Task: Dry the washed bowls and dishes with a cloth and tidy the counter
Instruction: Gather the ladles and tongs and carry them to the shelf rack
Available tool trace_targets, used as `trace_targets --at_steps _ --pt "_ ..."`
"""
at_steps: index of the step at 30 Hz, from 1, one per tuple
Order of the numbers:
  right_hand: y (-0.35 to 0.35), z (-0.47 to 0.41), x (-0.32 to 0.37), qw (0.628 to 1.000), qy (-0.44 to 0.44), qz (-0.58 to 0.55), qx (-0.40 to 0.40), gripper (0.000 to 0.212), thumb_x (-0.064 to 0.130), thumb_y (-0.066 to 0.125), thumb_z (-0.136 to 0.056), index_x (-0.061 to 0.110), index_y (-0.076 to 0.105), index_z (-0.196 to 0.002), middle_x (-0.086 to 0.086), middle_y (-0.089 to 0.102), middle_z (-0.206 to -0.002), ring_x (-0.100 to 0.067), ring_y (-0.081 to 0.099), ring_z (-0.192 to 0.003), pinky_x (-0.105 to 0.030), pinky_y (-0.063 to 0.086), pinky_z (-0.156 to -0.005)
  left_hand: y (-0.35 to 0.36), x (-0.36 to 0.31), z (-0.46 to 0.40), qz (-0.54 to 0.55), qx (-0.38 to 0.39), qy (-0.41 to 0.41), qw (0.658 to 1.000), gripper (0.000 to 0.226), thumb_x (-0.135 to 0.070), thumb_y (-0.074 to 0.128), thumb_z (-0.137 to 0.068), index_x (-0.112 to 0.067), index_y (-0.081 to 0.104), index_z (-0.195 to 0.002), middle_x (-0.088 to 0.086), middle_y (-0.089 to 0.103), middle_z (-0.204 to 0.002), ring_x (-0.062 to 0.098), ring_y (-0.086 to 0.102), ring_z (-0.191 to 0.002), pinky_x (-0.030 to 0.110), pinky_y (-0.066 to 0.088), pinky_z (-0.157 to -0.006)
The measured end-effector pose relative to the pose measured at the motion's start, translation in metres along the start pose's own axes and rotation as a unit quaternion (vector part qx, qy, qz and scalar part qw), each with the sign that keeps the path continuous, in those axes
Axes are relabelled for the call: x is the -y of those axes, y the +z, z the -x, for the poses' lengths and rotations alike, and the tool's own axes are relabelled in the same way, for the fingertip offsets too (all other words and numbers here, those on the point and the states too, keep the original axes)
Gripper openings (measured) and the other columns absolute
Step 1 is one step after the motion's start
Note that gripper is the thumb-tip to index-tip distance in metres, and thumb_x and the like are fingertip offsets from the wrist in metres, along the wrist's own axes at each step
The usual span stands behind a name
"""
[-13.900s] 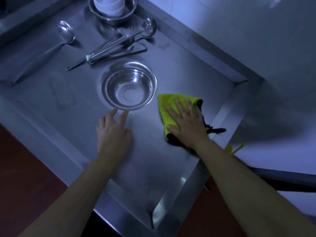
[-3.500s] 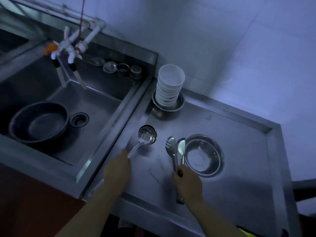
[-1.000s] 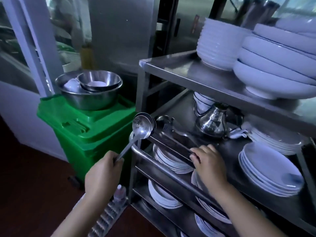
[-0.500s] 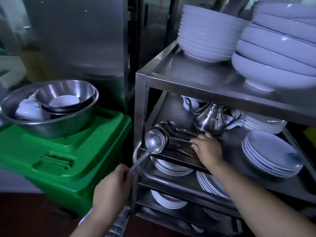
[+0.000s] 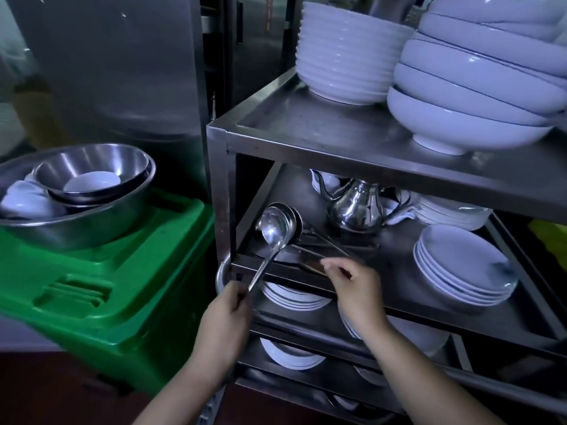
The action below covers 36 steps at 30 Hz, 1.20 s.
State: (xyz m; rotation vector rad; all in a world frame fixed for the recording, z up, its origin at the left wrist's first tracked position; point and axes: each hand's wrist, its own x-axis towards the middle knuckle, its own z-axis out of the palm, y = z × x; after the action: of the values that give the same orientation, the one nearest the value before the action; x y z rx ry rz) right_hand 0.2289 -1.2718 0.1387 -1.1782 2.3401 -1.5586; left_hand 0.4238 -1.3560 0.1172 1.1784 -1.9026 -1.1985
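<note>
A brushed stainless-steel rack point(image 5: 352, 139) fills the right side, its flat shelves edged with square rails; beside it on the left stands a glossy green plastic bin point(image 5: 122, 289) with a moulded lid. On that lid sits a wide, round steel basin point(image 5: 76, 222) holding a smaller steel bowl point(image 5: 92, 170) and smooth white cups. The rack's top shelf carries a stack of large white glazed bowls point(image 5: 478, 96) and, to their left, a taller stack of ribbed white bowls point(image 5: 343, 56). On the middle shelf lie a pile of flat white plates point(image 5: 463, 265) at the right, a polished, bulbous metal teapot point(image 5: 357, 207) with a curved spout at the back, and slim metal tongs point(image 5: 325, 243) lying flat near the front rail. The left hand point(image 5: 224, 320) has its grip closed round the thin handle of a shiny steel ladle point(image 5: 273, 228), whose rounded cup leans over the shelf's left front corner against other ladle cups; the right hand point(image 5: 352, 283) hovers at the front rail, thumb and forefinger drawn narrow, and whether they pinch anything cannot be told.
</note>
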Motion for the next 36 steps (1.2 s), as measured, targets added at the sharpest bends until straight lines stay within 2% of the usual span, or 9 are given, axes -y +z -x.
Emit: trace_targets --at_steps 6,9,13,18,21,24,28,33,36 --pt "0.006 0.002 0.019 0.967 0.159 -0.132 0.149 0.019 0.026 0.057 -0.094 0.020 0.069 -0.080 0.012 0.062 -0.067 0.008 0.055 -0.058 -0.007 0.040 -0.057 0.050 -0.036 0.005 0.067 0.019 0.035 0.997 0.023 -0.001 0.046 -0.088 -0.018 0.037 -0.100 -0.004 0.062 -0.077 0.010 0.059 -0.071 0.039 0.048 -0.070" --pt "0.003 -0.002 0.016 0.966 0.172 -0.135 0.136 0.030 0.029 0.057 -0.094 0.001 0.065 -0.087 0.001 0.052 -0.068 -0.009 0.045 -0.062 -0.023 0.035 -0.057 0.070 -0.049 0.010 0.043 0.035 0.067 0.996 0.027 0.001 0.046 -0.088 -0.017 0.030 -0.099 -0.002 0.059 -0.072 0.006 0.056 -0.065 0.033 0.043 -0.063" --pt "-0.006 -0.011 0.008 0.969 0.190 -0.133 0.084 0.020 0.017 0.058 -0.091 0.008 0.057 -0.074 -0.004 0.048 -0.062 -0.015 0.042 -0.061 -0.028 0.034 -0.058 0.090 -0.064 0.015 0.051 0.060 0.100 0.992 0.032 0.011 0.044 -0.084 -0.014 0.029 -0.096 -0.009 0.055 -0.074 -0.008 0.055 -0.065 0.009 0.036 -0.051" --pt "-0.014 -0.022 -0.001 0.973 0.192 -0.113 0.055 0.022 0.009 0.054 -0.090 0.010 0.051 -0.068 -0.004 0.052 -0.056 -0.016 0.046 -0.052 -0.025 0.036 -0.049 0.104 -0.070 0.016 0.095 0.143 0.074 0.982 0.031 0.000 0.044 -0.091 -0.027 0.031 -0.091 -0.003 0.060 -0.084 -0.001 0.060 -0.055 0.012 0.042 -0.048" --pt "-0.024 -0.040 -0.003 0.989 0.134 -0.019 0.057 0.019 0.010 0.050 -0.091 0.005 0.047 -0.073 -0.012 0.056 -0.060 -0.027 0.053 -0.061 -0.035 0.042 -0.061 0.102 -0.063 0.009 0.092 0.151 0.080 0.981 0.032 -0.009 0.052 -0.091 -0.031 0.033 -0.104 -0.013 0.063 -0.090 -0.004 0.063 -0.076 0.020 0.052 -0.068" --pt "-0.034 -0.066 -0.006 0.978 -0.003 0.193 0.075 0.023 0.011 0.049 -0.091 0.012 0.039 -0.070 -0.025 0.062 -0.081 -0.039 0.057 -0.076 -0.039 0.036 -0.063 0.088 -0.054 -0.007 0.097 0.072 0.065 0.991 0.033 -0.013 0.056 -0.089 -0.028 0.035 -0.110 -0.012 0.065 -0.073 0.004 0.062 -0.069 0.038 0.055 -0.070" --pt "-0.026 -0.093 0.001 0.837 -0.177 0.501 0.126 0.018 0.007 0.056 -0.080 0.006 0.059 -0.098 -0.015 0.068 -0.084 -0.031 0.068 -0.074 -0.031 0.048 -0.056 0.066 -0.051 -0.040 0.054 -0.062 0.063 0.995 0.032 -0.013 0.059 -0.087 -0.020 0.041 -0.113 -0.020 0.062 -0.080 -0.007 0.060 -0.078 0.019 0.046 -0.071" --pt "0.004 -0.100 0.000 0.781 -0.291 0.541 0.112 0.038 0.011 0.087 -0.027 0.011 0.059 -0.052 -0.002 0.053 -0.038 -0.016 0.052 -0.029 -0.015 0.034 -0.030 0.049 -0.047 -0.063 0.034 -0.119 0.042 0.991 0.033 -0.010 0.058 -0.087 -0.016 0.042 -0.115 -0.016 0.061 -0.083 -0.005 0.057 -0.076 0.007 0.040 -0.066" --pt "0.017 -0.102 -0.009 0.758 -0.311 0.559 0.128 0.034 0.013 0.087 -0.031 0.012 0.063 -0.055 -0.001 0.055 -0.041 -0.013 0.054 -0.032 -0.015 0.034 -0.032 0.044 -0.041 -0.063 0.044 -0.118 0.024 0.992 0.033 -0.009 0.056 -0.087 -0.014 0.043 -0.117 -0.004 0.067 -0.089 0.016 0.063 -0.082 0.035 0.051 -0.076"
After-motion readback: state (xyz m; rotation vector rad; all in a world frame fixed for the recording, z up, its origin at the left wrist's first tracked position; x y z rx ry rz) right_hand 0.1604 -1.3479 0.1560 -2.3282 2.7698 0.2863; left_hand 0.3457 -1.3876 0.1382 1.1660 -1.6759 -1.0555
